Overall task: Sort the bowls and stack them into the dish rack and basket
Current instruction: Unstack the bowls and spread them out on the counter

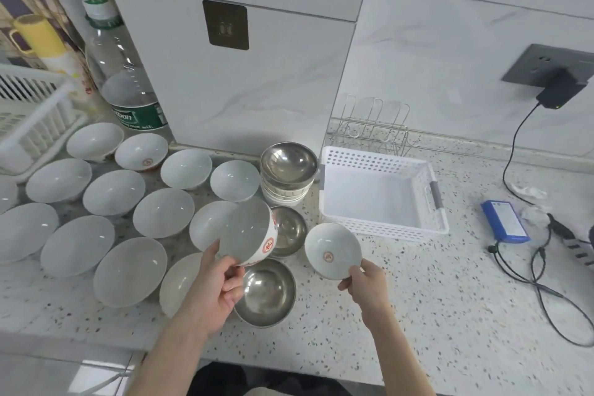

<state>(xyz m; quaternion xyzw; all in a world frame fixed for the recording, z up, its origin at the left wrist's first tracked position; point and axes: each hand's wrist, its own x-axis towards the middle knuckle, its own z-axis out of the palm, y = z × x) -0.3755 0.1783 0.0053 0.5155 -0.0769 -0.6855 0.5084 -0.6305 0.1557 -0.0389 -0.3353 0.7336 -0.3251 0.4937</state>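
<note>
Risk noted: both ceramic bowls were held by rim pinches only; a slip could chip them on the countertop (pixel 418 315). Left hand (pixel 218 286) pinched a tilted patterned bowl (pixel 247 235) above the steel bowls. Right hand (pixel 366 283) pinched a small bowl (pixel 332 249) near the empty white basket (pixel 379 225).

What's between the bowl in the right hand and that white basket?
Nothing visible. The right hand pinches the small bowl by its rim, just in front of the empty basket. Only bare counter lies between them, and the basket's near wall is low.
</note>
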